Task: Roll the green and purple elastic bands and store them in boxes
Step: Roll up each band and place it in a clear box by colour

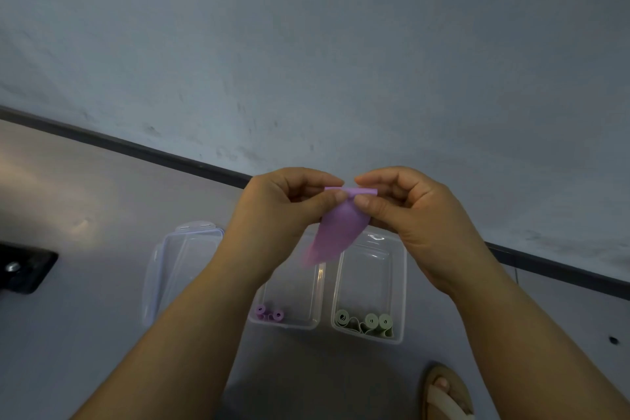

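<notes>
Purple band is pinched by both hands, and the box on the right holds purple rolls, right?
No: the head view shows green rolls in the box on the right. The left hand and right hand do pinch the purple band.

Two bare forearms come up from the bottom edge, uncovered all the way to the wrists. The left hand (272,215) and the right hand (419,215) are bare too, and the thumbnails look short and plain. In the lower right corner there's one foot in an open sandal (446,395). It has a tan, rounded sole, pale cream straps across the top, and toes peeking out at the front.
</notes>
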Demonstrator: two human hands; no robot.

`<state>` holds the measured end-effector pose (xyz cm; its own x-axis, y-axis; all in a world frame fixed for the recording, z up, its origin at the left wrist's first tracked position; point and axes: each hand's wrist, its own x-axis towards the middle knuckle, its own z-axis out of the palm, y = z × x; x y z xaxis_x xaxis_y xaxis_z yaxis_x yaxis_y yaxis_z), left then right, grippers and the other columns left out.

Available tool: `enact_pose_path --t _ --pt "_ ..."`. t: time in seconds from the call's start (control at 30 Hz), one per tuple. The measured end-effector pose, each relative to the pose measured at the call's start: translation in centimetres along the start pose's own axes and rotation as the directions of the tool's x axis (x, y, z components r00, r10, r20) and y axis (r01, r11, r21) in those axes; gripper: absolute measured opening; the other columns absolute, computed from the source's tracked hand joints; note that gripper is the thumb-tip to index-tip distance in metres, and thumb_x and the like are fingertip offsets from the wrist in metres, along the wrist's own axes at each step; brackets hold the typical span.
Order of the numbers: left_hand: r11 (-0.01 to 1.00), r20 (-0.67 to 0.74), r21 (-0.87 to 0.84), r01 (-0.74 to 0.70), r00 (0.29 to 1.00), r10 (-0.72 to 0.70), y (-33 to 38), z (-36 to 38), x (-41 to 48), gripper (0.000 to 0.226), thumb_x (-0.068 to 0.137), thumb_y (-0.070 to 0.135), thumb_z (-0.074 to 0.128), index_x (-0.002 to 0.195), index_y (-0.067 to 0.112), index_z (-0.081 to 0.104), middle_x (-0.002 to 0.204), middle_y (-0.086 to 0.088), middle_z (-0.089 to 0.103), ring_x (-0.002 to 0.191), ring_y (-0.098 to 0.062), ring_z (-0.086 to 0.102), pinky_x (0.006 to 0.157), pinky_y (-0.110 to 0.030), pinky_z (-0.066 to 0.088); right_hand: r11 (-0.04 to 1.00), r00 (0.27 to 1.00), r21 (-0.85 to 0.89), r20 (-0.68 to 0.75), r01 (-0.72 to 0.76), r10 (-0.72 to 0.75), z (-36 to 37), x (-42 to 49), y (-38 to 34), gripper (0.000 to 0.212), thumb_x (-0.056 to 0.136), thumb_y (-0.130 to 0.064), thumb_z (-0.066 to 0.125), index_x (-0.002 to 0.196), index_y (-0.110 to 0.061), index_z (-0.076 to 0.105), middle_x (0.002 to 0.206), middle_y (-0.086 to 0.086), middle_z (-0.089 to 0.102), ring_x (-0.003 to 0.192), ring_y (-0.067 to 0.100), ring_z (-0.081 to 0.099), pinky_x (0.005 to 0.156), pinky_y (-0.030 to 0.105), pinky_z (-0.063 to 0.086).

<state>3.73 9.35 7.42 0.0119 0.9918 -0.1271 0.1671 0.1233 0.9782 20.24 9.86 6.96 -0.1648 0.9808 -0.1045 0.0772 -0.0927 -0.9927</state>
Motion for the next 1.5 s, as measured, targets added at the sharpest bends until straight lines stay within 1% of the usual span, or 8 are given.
enact_pose_path --t 0.27,0.53,0.77,0.97,1.1,1.17,1.27,1.5 --pt "0.999 -0.021 0.010 -0.030 0.999 0.031 0.0 0.0 0.0 0.017 0.076 0.012 0.072 0.080 0.028 0.069 0.070 0.013 0.071 0.073 -0.004 0.067 0.069 -0.015 0.055 0.995 0.997 -0.078 0.013 -0.068 0.069 0.2 0.0 -0.1 0.019 0.078 -0.031 0.061 0.092 -0.020 0.067 0.087 -0.001 0.072 0.082 0.012 0.069 0.075 0.024 0.057" --pt "0.989 0.021 -0.132 0.062 0.998 -0.060 -0.2 0.0 0.0 0.020 0.074 0.014 0.072 0.092 0.021 0.068 0.086 -0.004 0.073 0.086 -0.019 0.070 0.079 -0.031 0.057 0.998 0.998 0.011 -0.005 -0.063 0.063 -0.1 0.1 -0.2 0.011 0.076 -0.020 0.066 0.085 -0.025 0.066 0.077 -0.009 0.072 0.078 0.010 0.069 0.069 0.022 0.056" --pt "0.956 0.157 -0.231 0.180 0.977 -0.146 -0.4 -0.6 0.3 0.025 0.068 0.022 0.068 0.090 0.010 0.070 0.087 -0.007 0.073 0.082 -0.019 0.069 0.077 -0.029 0.058 0.998 0.994 0.026 0.103 -0.050 0.048 -0.6 -0.2 -0.7 0.024 0.063 -0.024 0.068 0.087 -0.022 0.066 0.082 -0.007 0.072 0.079 0.010 0.069 0.070 0.022 0.056" --pt "0.858 0.508 -0.335 0.389 0.842 -0.183 -0.6 -2.1 0.4 0.034 0.059 0.026 0.085 0.087 0.009 0.073 0.093 -0.014 0.071 0.084 -0.022 0.067 0.076 -0.031 0.057 0.994 0.855 0.057 0.516 -0.097 0.053 -1.6 -0.9 -1.5 0.050 0.062 -0.030 0.079 0.109 -0.040 0.064 0.095 -0.002 0.066 0.085 0.014 0.064 0.070 0.022 0.052" --pt "0.818 0.677 -0.341 0.464 0.724 -0.128 -0.9 -1.9 0.3 0.073 0.058 0.028 0.085 0.119 -0.001 0.060 0.113 -0.021 0.065 0.101 -0.027 0.063 0.088 -0.035 0.053 0.994 0.783 -0.007 0.616 -0.110 0.091 -1.6 -1.1 -2.1 0.053 0.062 -0.021 0.073 0.110 -0.043 0.064 0.106 0.021 0.056 0.094 0.021 0.062 0.076 0.023 0.053" --pt "0.807 0.725 -0.338 0.484 0.681 -0.105 -0.9 -1.7 0.3 0.069 0.063 0.025 0.082 0.123 0.000 0.057 0.112 -0.018 0.066 0.102 -0.025 0.064 0.087 -0.034 0.054 0.993 0.758 -0.032 0.644 -0.115 0.108 -1.8 -1.2 -2.3 0.055 0.061 -0.019 0.074 0.109 -0.043 0.064 0.110 0.024 0.054 0.099 0.032 0.060 0.080 0.030 0.054" --pt "0.812 0.754 -0.310 0.494 0.648 -0.107 -0.9 -1.6 0.2 0.048 0.062 0.025 0.082 0.103 0.004 0.071 0.095 -0.011 0.072 0.086 -0.018 0.069 0.075 -0.027 0.055 0.990 0.718 -0.066 0.683 -0.122 0.134 -2.0 -1.3 -2.3 0.056 0.059 -0.019 0.075 0.109 -0.042 0.063 0.114 0.027 0.053 0.104 0.041 0.055 0.085 0.039 0.053" --pt "0.804 0.784 -0.314 0.505 0.616 -0.081 -0.9 -1.3 0.1 0.027 0.066 0.021 0.076 0.089 0.006 0.075 0.089 -0.010 0.073 0.084 -0.017 0.070 0.076 -0.024 0.054 0.991 0.738 -0.096 0.662 -0.092 0.132 -2.3 -1.3 -2.3 0.049 0.054 -0.021 0.078 0.098 -0.040 0.067 0.081 0.011 0.052 0.073 0.021 0.051 0.063 0.020 0.049"
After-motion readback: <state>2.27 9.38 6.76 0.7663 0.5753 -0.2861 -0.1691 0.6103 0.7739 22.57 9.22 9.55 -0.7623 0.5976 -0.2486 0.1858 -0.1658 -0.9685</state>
